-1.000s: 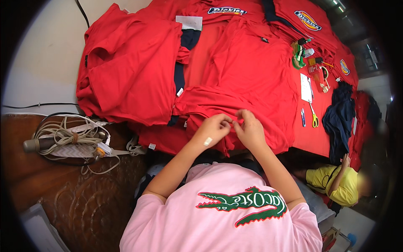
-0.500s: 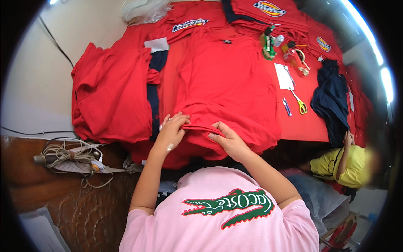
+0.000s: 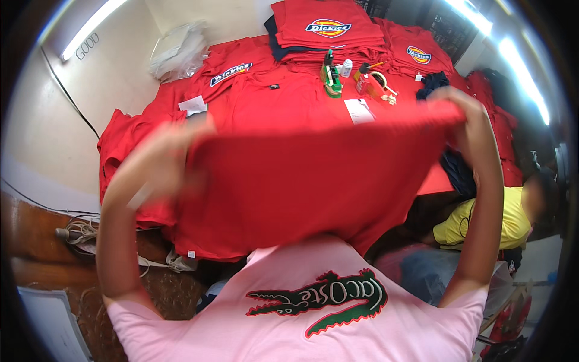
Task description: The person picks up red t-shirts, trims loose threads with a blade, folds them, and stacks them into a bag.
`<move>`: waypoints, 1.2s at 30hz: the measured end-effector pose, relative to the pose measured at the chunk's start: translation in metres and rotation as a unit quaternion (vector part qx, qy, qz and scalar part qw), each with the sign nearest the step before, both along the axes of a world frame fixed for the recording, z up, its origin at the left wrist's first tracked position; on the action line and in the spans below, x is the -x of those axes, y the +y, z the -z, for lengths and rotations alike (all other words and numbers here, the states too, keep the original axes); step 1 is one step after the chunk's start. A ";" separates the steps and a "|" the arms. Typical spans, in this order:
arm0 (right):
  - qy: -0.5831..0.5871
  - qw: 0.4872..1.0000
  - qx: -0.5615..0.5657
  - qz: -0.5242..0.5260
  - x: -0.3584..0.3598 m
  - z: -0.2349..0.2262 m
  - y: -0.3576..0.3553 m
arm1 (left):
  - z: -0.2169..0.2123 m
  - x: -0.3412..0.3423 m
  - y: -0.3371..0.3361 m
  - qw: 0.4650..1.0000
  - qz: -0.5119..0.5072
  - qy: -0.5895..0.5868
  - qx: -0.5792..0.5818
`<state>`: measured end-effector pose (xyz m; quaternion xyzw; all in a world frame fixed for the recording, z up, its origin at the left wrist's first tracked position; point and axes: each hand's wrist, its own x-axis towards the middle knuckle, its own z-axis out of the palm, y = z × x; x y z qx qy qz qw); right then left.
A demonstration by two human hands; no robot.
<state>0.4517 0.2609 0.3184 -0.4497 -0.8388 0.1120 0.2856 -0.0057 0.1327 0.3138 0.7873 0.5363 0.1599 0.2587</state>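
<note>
A red T-shirt [image 3: 301, 187] hangs stretched wide between my two raised hands, its upper edge blurred by motion. My left hand [image 3: 172, 157] is closed on the cloth's left end, though its fingers are smeared. At the opposite end, my right hand [image 3: 458, 108] grips the cloth, higher and farther out. Behind the lifted cloth, a red shirt's neckline [image 3: 274, 87] lies flat on the table. Whether that neckline belongs to the same garment, I cannot tell. The raised cloth hides much of the table's near part.
A green tape dispenser [image 3: 332, 81], white bottle [image 3: 346, 67], red tape dispenser [image 3: 375, 87] and paper [image 3: 359, 111] lie behind. Folded red shirts [image 3: 329, 48] are stacked far back. A navy garment [image 3: 458, 172] and a person in yellow [image 3: 503, 214] are at right; cables [image 3: 81, 232] at left.
My hands have risen from the shirt's near edge and spread wide apart, lifting and stretching the red cloth. It now covers the scissors and blue pen. The view has tilted upward.
</note>
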 end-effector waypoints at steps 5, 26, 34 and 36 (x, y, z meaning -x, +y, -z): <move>0.314 0.944 -0.090 0.043 -0.017 -0.052 0.088 | -0.041 0.005 0.084 0.835 -0.259 -0.063 -0.482; 0.109 0.990 0.047 0.073 -0.042 0.430 0.012 | 0.403 -0.045 -0.037 0.892 -0.387 0.069 -0.222; 0.183 0.964 0.177 0.072 -0.066 0.444 0.022 | 0.447 -0.054 -0.058 0.817 -0.544 -0.063 -0.183; 0.181 0.955 0.219 0.084 -0.071 0.446 0.029 | 0.446 -0.058 -0.041 0.764 -0.605 -0.036 -0.220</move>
